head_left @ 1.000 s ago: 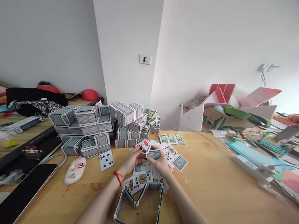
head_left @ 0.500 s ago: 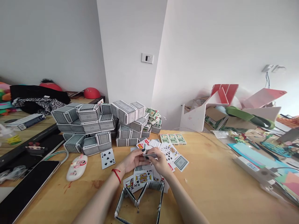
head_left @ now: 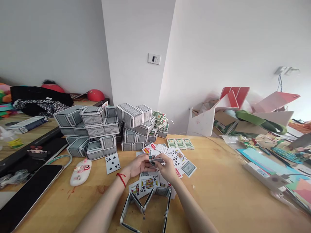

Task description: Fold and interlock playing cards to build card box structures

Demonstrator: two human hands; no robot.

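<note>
The right hand [head_left: 167, 169] is pinching a thin grey-patterned paper card [head_left: 157, 160] above loose white-faced paper playing cards [head_left: 149, 183]; the left hand [head_left: 136, 167] is curling beside it, whether gripping one cannot tell. The step is seemingly shaping the card, calling for steady, aligned fingertips. The playing cards are crowding the space beneath; a zigzag-walled grey-patterned card frame [head_left: 163, 192] is standing nearer the wearer, grey-and-white boxy card blocks [head_left: 93, 116] behind.

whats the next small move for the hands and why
Perhaps steadying the held playing card with the left hand: the right hand pinches it, the left's fingers are close by, and loose playing cards lie below.
</note>
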